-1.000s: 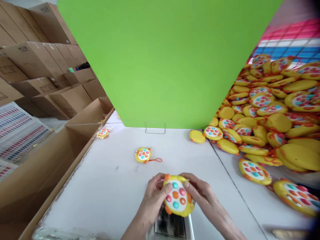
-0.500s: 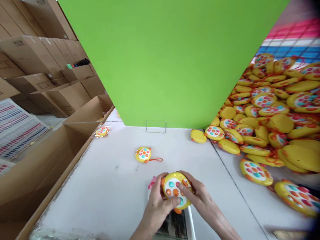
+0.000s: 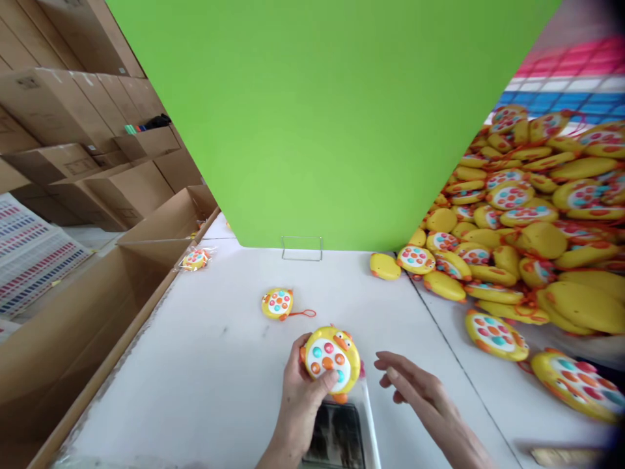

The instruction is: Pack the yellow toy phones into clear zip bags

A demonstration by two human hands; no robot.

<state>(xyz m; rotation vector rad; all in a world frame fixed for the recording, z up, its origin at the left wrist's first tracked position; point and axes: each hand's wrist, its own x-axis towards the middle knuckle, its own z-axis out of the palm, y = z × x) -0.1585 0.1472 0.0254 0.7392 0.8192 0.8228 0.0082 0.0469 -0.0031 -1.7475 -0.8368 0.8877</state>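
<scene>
A round yellow duck toy (image 3: 332,358) with coloured buttons faces up in my left hand (image 3: 303,397), whose thumb lies over its front. To the right of it, my right hand (image 3: 415,391) is off the toy, fingers apart and holding nothing. Below the held toy, a white tray (image 3: 372,430) with a dark panel is partly covered by my left hand. Another duck toy (image 3: 277,303) with an orange loop lies on the white table (image 3: 205,365), beyond my hands. One toy in clear wrap (image 3: 196,259) rests near the table's left edge.
A large pile of yellow duck toys (image 3: 508,254) fills the right side. An upright green panel (image 3: 327,124) stands at the back, with a wire stand (image 3: 301,249) at its foot. Along the left edge is an open cardboard box (image 3: 92,312); stacked cartons (image 3: 88,111) rise behind.
My right hand has let go of the toy and moved right, its fingers now apart. My left hand still holds the toy, now turned slightly and shifted a little left.
</scene>
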